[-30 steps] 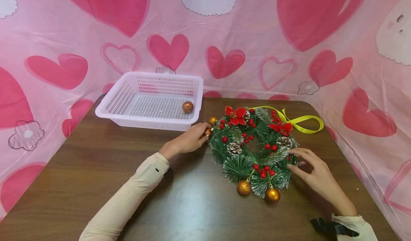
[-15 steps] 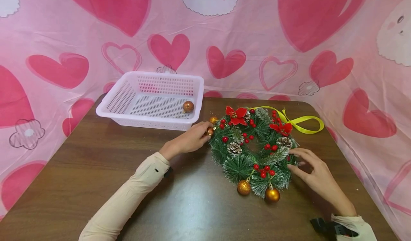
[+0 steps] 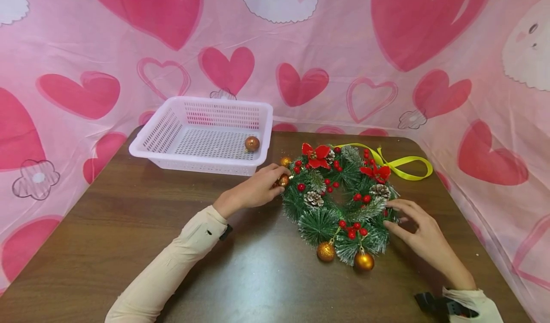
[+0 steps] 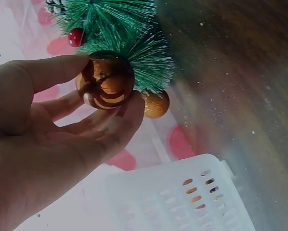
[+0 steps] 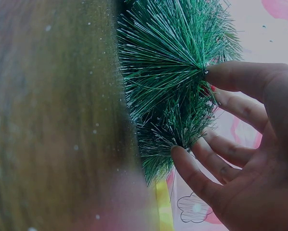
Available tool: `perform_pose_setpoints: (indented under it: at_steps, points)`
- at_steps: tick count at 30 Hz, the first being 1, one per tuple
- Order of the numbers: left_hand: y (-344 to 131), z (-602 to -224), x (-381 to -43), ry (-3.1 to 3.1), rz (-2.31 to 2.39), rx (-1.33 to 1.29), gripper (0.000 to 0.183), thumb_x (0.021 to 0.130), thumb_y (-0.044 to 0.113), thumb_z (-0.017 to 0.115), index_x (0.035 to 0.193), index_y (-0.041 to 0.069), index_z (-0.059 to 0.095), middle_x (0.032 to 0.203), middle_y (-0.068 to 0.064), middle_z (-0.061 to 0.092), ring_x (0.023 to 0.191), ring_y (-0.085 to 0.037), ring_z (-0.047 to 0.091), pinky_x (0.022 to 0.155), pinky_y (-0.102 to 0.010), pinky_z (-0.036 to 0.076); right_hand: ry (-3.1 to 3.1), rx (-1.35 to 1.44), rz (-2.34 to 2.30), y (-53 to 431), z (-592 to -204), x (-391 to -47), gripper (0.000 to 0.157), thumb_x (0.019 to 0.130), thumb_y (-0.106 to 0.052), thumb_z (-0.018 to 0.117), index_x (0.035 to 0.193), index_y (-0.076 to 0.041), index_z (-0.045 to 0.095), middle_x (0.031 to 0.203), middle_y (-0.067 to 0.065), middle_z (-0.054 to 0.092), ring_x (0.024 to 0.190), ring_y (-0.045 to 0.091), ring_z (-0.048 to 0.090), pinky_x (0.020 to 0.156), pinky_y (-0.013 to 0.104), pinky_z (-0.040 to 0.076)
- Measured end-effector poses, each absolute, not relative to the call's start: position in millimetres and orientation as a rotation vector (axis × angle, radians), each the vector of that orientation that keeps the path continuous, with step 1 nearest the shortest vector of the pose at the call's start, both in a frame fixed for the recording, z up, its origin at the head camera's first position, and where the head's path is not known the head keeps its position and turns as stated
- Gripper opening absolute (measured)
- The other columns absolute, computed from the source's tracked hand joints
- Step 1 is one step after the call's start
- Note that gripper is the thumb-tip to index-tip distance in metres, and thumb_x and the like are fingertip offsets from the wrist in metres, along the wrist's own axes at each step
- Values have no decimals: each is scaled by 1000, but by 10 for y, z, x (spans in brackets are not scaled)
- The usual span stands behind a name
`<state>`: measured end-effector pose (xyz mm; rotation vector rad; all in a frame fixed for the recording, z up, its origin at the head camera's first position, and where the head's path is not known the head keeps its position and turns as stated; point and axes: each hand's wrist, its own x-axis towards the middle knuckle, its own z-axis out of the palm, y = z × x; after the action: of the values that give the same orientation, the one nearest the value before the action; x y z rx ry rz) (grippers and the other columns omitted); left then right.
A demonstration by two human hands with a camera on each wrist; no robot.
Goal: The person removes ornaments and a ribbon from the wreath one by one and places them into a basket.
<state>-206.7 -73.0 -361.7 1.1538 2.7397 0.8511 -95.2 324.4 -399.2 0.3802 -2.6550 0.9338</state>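
A green Christmas wreath point(image 3: 318, 222) with red berries, pinecones and red poinsettias lies on the table. At its left edge my left hand point(image 3: 259, 185) pinches a shiny copper bauble point(image 4: 105, 79) between thumb and fingertips. Just beyond, a glittery gold bauble point(image 3: 285, 161) sits by the wreath. My right hand point(image 3: 423, 234) holds the wreath's right edge, thumb and fingers on the green needles point(image 5: 173, 72). From the near side hang a glittery gold ball point(image 3: 325, 252) and a smooth gold ball point(image 3: 364, 261).
A white perforated basket point(image 3: 202, 165) stands at the back left, with one copper bauble point(image 3: 252, 144) inside. A yellow ribbon loop point(image 3: 410, 160) trails behind the wreath. A pink heart-patterned cloth point(image 3: 343, 36) hangs behind the brown table point(image 3: 107, 227).
My left hand has moved slightly right, with the copper bauble closer against the wreath. The right hand and the wreath have stayed nearly still.
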Motion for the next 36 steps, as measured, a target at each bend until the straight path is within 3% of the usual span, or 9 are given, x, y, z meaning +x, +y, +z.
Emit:
perform_pose_setpoints:
  at_steps: [10, 36]
  points:
    - [-714, -3553, -2040, 2770, 832, 1166, 38, 94, 10, 68, 130, 2, 58, 120, -13, 58, 111, -24, 56, 98, -40, 47, -2669, 378, 911, 3266, -4012, -958, 41, 81, -11, 82, 120, -17, 69, 123, -11, 58, 89, -2, 56, 81, 8, 42]
    - [-697, -3553, -2050, 2867, 1009, 1224, 42, 96, 14, 66, 135, 3, 54, 130, -14, 57, 120, -25, 54, 104, -40, 44, -2653, 390, 917, 3246, -4002, -956, 42, 80, -7, 82, 119, -16, 70, 122, -6, 59, 86, 0, 57, 80, 6, 42]
